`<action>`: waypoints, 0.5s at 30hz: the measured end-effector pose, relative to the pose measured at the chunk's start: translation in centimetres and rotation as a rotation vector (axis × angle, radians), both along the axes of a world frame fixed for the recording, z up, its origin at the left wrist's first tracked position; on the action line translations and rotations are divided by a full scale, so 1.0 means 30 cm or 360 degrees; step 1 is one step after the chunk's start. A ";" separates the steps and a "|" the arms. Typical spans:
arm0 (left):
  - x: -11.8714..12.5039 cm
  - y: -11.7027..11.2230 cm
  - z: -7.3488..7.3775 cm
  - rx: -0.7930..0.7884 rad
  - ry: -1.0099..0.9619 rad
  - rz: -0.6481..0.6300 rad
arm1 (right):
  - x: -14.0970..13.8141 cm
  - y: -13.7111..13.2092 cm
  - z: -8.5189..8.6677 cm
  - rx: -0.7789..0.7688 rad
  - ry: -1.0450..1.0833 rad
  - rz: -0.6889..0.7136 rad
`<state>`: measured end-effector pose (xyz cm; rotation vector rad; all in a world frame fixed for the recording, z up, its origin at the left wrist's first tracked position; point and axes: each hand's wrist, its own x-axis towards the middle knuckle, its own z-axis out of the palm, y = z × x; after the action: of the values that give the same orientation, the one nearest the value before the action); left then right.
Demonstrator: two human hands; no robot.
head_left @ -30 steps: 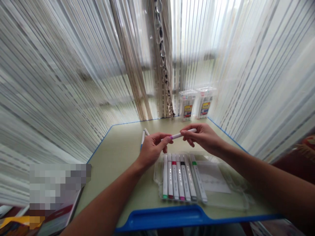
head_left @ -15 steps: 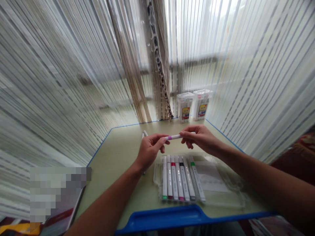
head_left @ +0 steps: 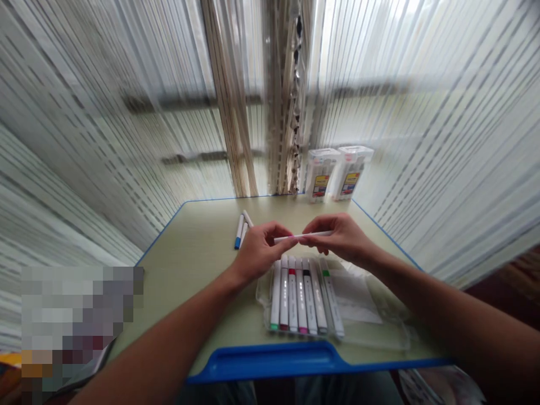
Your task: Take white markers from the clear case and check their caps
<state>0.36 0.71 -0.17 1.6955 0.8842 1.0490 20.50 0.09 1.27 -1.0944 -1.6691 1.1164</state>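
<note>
Both my hands hold one white marker (head_left: 302,237) level above the table. My left hand (head_left: 258,251) pinches its left end and my right hand (head_left: 340,237) grips its right end. Just below them lies an open clear plastic case (head_left: 371,332) with several white markers (head_left: 301,296) side by side in its left half, their caps green, red, pink and black. Two more white markers (head_left: 241,227), one with a blue cap, lie on the table beyond my left hand.
The small pale green table (head_left: 202,253) has a blue rim and a blue front handle (head_left: 270,360). Two upright clear marker boxes (head_left: 337,173) stand at its far edge. Striped curtains close in on three sides. A blurred patch covers the lower left.
The marker's purple band at my left fingertips no longer shows; my left fingers now cover that end. My hands stayed together over the case while the camera shifted slightly.
</note>
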 end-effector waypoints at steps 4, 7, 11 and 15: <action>-0.007 0.018 0.011 -0.0019 -0.0076 0.0041 | 0.011 0.014 0.003 -0.0039 0.0170 0.0010; -0.016 0.034 0.014 -0.0049 -0.0200 0.0112 | 0.026 0.034 0.001 -0.0112 0.0341 -0.0010; -0.024 0.052 0.008 -0.0128 -0.0366 0.0136 | 0.042 0.050 0.000 -0.0203 0.0535 0.0021; -0.026 0.055 0.006 -0.0161 -0.0480 0.0121 | 0.047 0.051 -0.002 -0.0268 0.0661 0.0089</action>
<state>-0.43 2.36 0.01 1.3841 0.7955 1.2513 21.91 1.63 1.23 -0.8472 -1.3037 1.4309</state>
